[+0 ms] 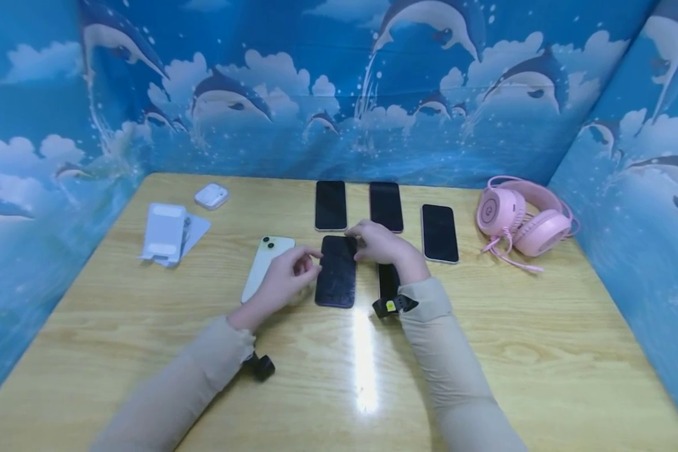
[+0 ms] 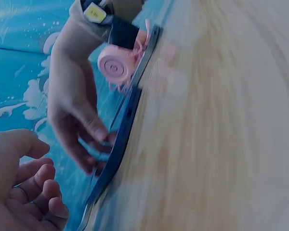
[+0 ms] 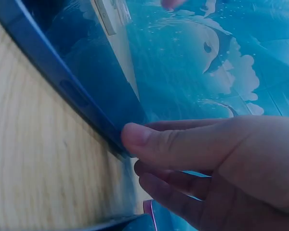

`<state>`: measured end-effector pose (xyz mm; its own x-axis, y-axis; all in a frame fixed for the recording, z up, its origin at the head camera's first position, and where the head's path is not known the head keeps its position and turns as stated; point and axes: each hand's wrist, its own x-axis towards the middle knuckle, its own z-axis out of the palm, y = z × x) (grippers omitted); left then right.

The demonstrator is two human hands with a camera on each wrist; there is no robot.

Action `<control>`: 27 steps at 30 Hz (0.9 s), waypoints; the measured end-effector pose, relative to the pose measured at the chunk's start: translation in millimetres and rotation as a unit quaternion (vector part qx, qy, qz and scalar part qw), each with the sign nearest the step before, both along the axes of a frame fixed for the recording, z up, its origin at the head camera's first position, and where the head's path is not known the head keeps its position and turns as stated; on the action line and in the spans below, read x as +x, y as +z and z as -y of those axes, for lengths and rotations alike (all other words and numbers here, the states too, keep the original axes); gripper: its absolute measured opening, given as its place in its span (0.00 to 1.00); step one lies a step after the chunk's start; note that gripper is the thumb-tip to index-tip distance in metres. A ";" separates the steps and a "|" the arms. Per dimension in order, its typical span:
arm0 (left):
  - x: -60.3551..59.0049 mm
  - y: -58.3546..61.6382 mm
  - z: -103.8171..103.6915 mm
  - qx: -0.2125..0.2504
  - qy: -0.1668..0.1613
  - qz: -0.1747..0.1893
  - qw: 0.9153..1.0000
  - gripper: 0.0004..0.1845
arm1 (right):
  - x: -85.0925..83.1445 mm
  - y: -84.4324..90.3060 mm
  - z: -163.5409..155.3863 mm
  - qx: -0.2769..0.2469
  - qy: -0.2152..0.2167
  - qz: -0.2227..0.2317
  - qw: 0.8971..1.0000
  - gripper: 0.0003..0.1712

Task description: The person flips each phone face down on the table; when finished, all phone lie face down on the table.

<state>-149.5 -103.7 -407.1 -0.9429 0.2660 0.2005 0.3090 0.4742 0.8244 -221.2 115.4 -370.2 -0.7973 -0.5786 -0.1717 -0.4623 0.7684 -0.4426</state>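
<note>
Head cam: 6 phones (image 1: pixel 336 271), 1 pink headset (image 1: pixel 522 221), 2 hands (image 1: pixel 380 242).

Dark phone (image 1: pixel 336 271) — seemingly flat — mid-table

The head view looked forward and down from above the wooden table (image 1: pixel 486 351), taking in both arms. The left wrist view sat low at table level, close, facing across toward the right hand (image 2: pixel 79 130). The right wrist view looked very close along the dark phone (image 3: pixel 62 82), which all three shared
</note>
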 end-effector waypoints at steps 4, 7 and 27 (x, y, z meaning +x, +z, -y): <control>-1.8 -7.4 -11.0 -0.005 -0.001 -0.007 1.000 0.11 | -0.6 -1.3 0.3 0.006 -0.006 -0.008 1.000 0.30; -2.3 -14.4 -12.5 -0.022 0.006 -0.011 1.000 0.12 | -1.3 -1.4 -0.7 0.019 -0.007 -0.009 1.000 0.31; -2.5 -20.7 -11.7 -0.093 0.018 0.008 0.995 0.13 | -4.9 -10.8 -3.4 0.019 -0.023 0.017 0.999 0.37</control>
<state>-152.0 -92.0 -427.8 -0.9549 0.2636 0.1367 0.2776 0.6292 0.7260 -226.1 118.8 -381.0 -0.8164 -0.5339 -0.2202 -0.4108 0.8048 -0.4284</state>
